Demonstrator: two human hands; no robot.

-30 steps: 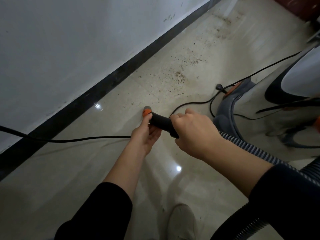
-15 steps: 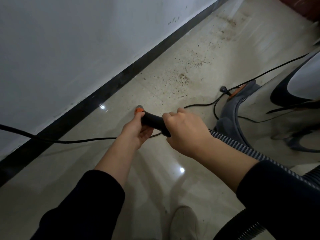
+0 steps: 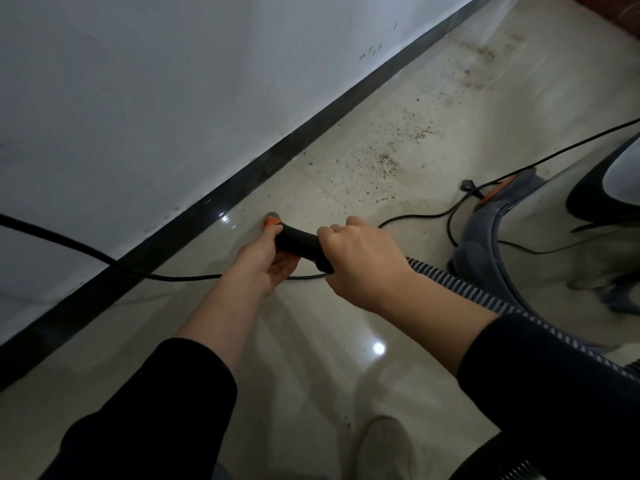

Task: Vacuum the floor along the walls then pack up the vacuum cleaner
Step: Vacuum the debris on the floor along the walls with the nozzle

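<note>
A black vacuum hose handle (image 3: 298,243) with an orange end piece (image 3: 272,222) is held above the tiled floor near the wall. My right hand (image 3: 363,261) grips its rear part, where the grey ribbed hose (image 3: 464,287) runs off to the right. My left hand (image 3: 266,259) holds the front of the handle from below, thumb by the orange end. The vacuum cleaner body (image 3: 485,244), grey with an orange part, stands at the right. Brown dirt specks (image 3: 388,161) lie scattered on the floor ahead.
A black power cord (image 3: 104,258) crosses the floor from the left wall under my hands, with a plug (image 3: 467,186) near the vacuum. A black skirting board (image 3: 242,181) lines the white wall. My shoe (image 3: 386,448) is at the bottom.
Both hands with the handle have shifted slightly up and left toward the wall; the grips are unchanged.
</note>
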